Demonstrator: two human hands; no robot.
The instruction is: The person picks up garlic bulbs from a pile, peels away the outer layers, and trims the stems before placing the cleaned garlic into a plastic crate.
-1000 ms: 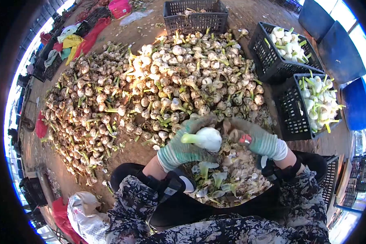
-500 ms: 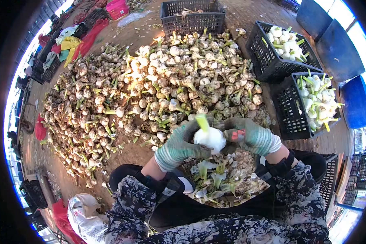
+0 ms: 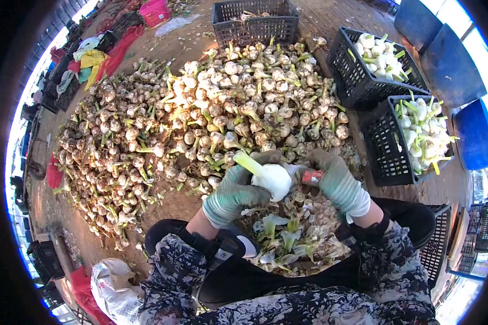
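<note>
A peeled white garlic bulb (image 3: 273,181) with a thick green stem rests in my left hand (image 3: 237,190), whose gloved fingers are closed round it. The stem points up and to the left. My right hand (image 3: 339,181), also gloved, is closed on a small red-handled tool (image 3: 312,177) just right of the bulb; the tool's working end is hard to make out. Between bulb and right hand shows a pale, blurred strip. Below both hands lies a heap of stripped garlic skins and leaves (image 3: 287,235).
Unpeeled garlic (image 3: 200,114) is piled widely in front. Two black crates (image 3: 382,146) of white bulbs stand at the right, beside blue barrels (image 3: 474,135). Another black crate (image 3: 255,30) is at the back. A white sack (image 3: 114,292) lies at lower left.
The bulb has tipped so its stem leans left, and it sits slightly further left. My right hand has drawn a little away from it, to the right.
</note>
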